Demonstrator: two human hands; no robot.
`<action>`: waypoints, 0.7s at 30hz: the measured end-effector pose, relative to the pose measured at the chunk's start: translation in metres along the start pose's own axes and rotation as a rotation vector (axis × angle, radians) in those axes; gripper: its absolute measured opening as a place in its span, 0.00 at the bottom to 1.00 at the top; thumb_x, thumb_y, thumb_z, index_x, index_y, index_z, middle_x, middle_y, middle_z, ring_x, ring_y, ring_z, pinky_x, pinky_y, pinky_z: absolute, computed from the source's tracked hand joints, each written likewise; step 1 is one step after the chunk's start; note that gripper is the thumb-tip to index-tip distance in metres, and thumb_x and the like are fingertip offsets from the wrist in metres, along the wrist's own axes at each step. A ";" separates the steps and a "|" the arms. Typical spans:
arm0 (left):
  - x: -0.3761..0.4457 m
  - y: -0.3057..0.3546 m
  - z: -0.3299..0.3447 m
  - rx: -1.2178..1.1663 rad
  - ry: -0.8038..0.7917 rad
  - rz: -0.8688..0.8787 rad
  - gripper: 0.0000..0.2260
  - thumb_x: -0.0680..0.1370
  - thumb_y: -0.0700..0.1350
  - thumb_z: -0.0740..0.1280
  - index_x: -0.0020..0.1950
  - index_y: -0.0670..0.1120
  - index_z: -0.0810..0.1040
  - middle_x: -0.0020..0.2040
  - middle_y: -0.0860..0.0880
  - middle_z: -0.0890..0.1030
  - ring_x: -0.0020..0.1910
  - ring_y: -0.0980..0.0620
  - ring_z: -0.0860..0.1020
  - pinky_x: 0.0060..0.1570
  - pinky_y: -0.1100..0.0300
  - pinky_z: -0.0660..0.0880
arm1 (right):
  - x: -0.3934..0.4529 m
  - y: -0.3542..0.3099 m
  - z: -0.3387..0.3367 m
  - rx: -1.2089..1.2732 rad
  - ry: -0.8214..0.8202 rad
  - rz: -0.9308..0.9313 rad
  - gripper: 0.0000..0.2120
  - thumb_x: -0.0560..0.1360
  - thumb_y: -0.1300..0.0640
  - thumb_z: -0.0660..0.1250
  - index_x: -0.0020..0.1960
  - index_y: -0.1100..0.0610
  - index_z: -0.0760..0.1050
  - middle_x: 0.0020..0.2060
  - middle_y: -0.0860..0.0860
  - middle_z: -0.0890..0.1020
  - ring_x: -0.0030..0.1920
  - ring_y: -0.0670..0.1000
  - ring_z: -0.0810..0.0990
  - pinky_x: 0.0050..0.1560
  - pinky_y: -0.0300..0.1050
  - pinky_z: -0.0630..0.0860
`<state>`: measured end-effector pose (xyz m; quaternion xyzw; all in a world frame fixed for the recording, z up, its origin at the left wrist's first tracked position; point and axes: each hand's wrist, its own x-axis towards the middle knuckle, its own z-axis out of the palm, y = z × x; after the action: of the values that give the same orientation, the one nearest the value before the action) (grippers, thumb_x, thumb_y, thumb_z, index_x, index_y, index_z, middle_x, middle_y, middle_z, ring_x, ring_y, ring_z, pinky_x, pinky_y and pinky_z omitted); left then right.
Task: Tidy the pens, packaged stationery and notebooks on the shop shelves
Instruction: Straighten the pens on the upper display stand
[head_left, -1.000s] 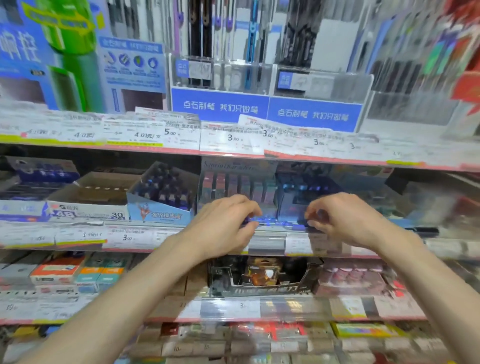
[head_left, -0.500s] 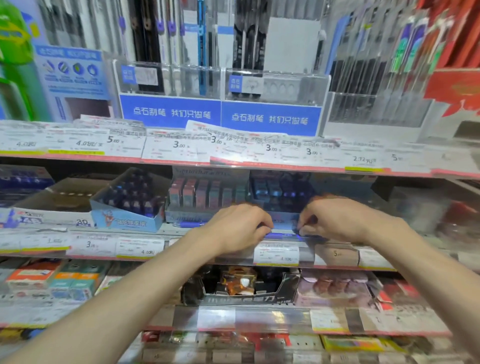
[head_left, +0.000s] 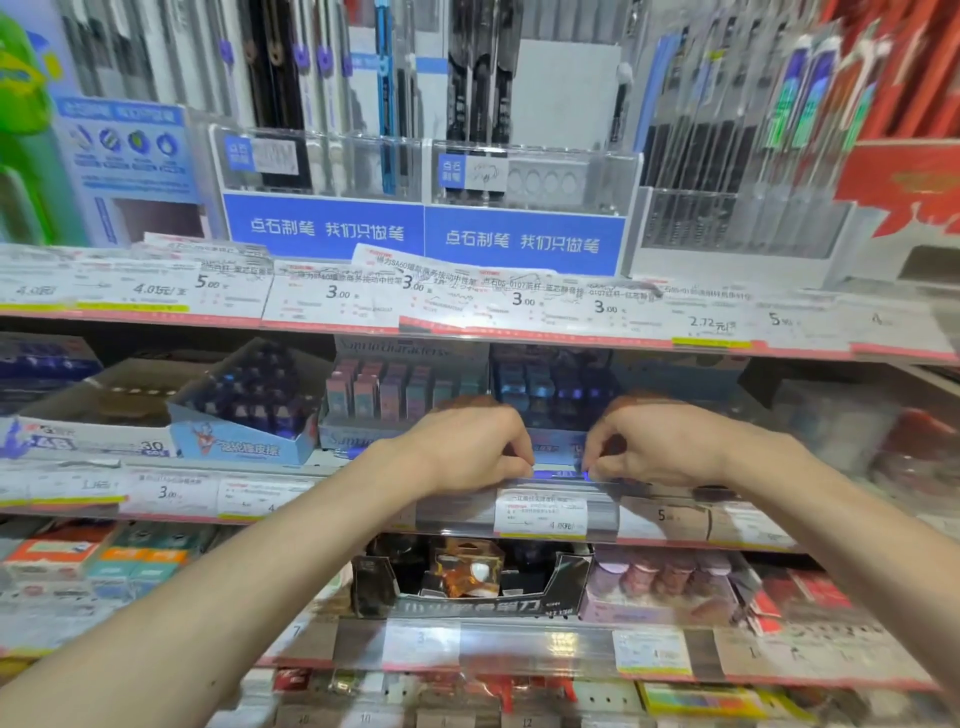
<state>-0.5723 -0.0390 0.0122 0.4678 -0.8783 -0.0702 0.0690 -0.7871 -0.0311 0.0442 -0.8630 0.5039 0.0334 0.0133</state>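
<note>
Price tags (head_left: 332, 299) in clear strips along every shelf edge, one white tag (head_left: 540, 512) at centre. Blue banner signs (head_left: 423, 236) with white characters at 12 o'clock. Green poster (head_left: 23, 130) at 10 o'clock. Red display (head_left: 906, 176) at 2 o'clock.

Clear glossy plastic pen racks (head_left: 530, 171), paper price tags (head_left: 540, 512), cardbd eraser box (head_left: 244, 447), matt

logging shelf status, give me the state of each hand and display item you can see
left hand: fingers curled, pinching one end of the blue item
right hand: fingers curled, pinching the other end
blue item: lying flat along the shelf edge between both hands
eraser box: open-topped, angled out of line
price tag: seated in its rail
black tray: open, partly filled
</note>
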 end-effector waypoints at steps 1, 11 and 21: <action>0.000 0.000 0.000 -0.001 0.008 0.002 0.11 0.79 0.55 0.66 0.56 0.54 0.84 0.54 0.59 0.84 0.52 0.55 0.81 0.52 0.51 0.79 | 0.000 0.001 -0.001 0.003 0.018 -0.009 0.07 0.76 0.52 0.70 0.50 0.52 0.85 0.48 0.44 0.86 0.49 0.45 0.82 0.53 0.40 0.74; -0.002 0.003 0.000 0.004 0.086 0.016 0.16 0.79 0.59 0.65 0.64 0.55 0.79 0.59 0.57 0.82 0.53 0.56 0.79 0.45 0.60 0.72 | -0.009 0.015 -0.002 0.016 0.180 -0.040 0.06 0.79 0.49 0.66 0.51 0.48 0.82 0.46 0.38 0.81 0.44 0.41 0.75 0.47 0.35 0.71; -0.037 -0.013 -0.010 0.059 0.258 0.074 0.14 0.81 0.59 0.61 0.64 0.58 0.78 0.53 0.59 0.84 0.49 0.58 0.80 0.52 0.58 0.75 | -0.019 -0.008 0.005 0.096 0.372 -0.112 0.09 0.80 0.47 0.64 0.56 0.47 0.81 0.52 0.38 0.81 0.50 0.41 0.80 0.52 0.37 0.75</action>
<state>-0.5395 -0.0154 0.0172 0.4422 -0.8804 0.0189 0.1702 -0.7900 -0.0102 0.0407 -0.8793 0.4501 -0.1512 -0.0370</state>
